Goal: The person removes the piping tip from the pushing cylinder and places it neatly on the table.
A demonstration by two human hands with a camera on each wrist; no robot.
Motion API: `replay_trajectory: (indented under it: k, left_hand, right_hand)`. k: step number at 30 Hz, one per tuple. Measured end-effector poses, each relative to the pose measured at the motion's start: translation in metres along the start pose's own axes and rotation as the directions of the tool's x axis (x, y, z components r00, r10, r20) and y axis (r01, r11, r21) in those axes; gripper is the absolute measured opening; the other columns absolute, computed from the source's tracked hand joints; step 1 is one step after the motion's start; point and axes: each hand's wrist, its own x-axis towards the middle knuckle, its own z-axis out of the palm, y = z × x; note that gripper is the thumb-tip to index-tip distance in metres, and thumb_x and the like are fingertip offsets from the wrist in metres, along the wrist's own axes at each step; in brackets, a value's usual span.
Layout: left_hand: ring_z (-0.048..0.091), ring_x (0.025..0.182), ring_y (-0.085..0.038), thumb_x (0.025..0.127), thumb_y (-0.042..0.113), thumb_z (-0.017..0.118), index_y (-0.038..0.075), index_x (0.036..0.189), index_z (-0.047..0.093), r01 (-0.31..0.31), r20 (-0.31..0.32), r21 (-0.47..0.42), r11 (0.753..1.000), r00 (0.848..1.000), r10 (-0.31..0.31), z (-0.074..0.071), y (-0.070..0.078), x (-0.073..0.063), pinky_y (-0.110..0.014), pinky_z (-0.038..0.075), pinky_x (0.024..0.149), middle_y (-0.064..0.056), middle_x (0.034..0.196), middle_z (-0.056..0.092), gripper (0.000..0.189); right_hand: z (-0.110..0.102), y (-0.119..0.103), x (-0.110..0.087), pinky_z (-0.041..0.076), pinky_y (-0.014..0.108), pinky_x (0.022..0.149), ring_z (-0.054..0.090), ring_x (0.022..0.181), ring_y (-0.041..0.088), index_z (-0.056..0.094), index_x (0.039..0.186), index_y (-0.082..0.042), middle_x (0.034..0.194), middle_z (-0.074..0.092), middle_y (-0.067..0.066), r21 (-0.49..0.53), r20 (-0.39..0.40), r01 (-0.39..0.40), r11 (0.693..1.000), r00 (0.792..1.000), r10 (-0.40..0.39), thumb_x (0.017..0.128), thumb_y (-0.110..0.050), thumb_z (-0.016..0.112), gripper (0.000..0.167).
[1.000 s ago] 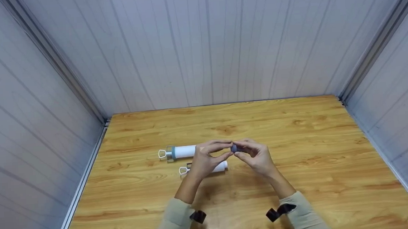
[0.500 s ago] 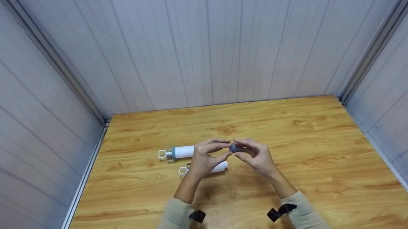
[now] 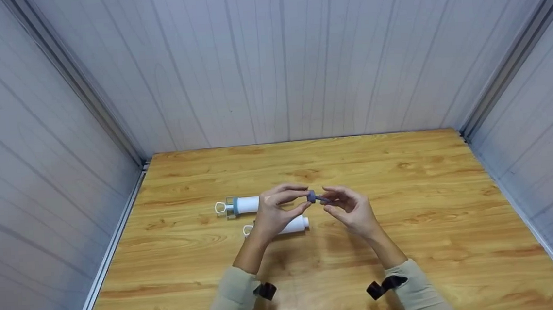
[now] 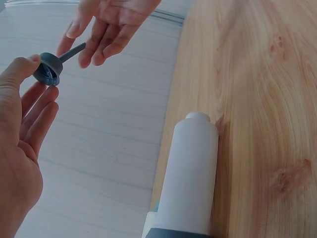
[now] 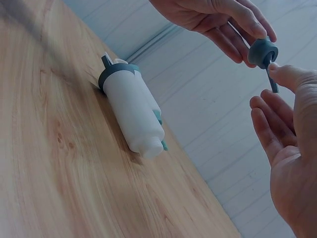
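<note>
Above the table my left hand (image 3: 276, 213) pinches a dark blue-grey nozzle cap (image 4: 48, 69) by its round, hollow base, between thumb and fingertips. The cap's thin spout (image 4: 73, 52) points toward my right hand (image 3: 356, 213). In the right wrist view the right thumb (image 5: 287, 77) overlaps the spout's side, while the other fingers stay spread apart from the thumb around its tip. Beneath the left hand lies a white syringe-like tube (image 4: 190, 173) with a narrow neck and a loop handle. A second white tube (image 3: 248, 205) with a teal collar lies behind it, partly hidden by the left hand.
The wooden table (image 3: 431, 212) is bounded by white panel walls (image 3: 280, 62) at the back and both sides. Loop handles (image 3: 220, 208) of the tubes point left. A black camera strap (image 3: 387, 284) sits on each sleeve.
The hands have drawn slightly apart, the left one moving left with the nozzle cap. More of the spout shows between them now. Both tubes have stayed in place.
</note>
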Motion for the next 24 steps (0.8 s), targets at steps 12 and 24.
replay_trajectory:
  k: [12,24]
  left_hand:
    - [0.083,0.111,-0.037,0.095,0.000,0.088,0.003,0.115,0.088,-0.015,-0.016,-0.021,1.000,1.000,0.015,0.0008,0.0020,-0.0005,-0.034,0.069,0.097,-0.018,0.120,0.085,0.020]
    - [0.083,0.112,-0.039,0.095,0.001,0.088,0.004,0.115,0.088,0.008,-0.005,-0.025,1.000,1.000,-0.008,-0.0006,0.0010,-0.0029,-0.038,0.069,0.098,-0.019,0.122,0.084,0.020]
  right_hand:
    - [0.0024,-0.0024,0.0020,0.068,0.023,0.093,0.082,0.108,0.006,0.062,0.128,0.030,0.117,0.083,-0.011,0.034,0.017,-0.062,0.997,0.998,0.061,0.099,0.019,0.069,0.032]
    - [0.0026,-0.0025,0.0014,0.066,0.018,0.092,0.081,0.103,0.003,0.067,0.120,0.028,0.114,0.083,-0.012,0.018,0.005,-0.044,0.999,0.999,0.044,0.102,0.018,0.065,0.021]
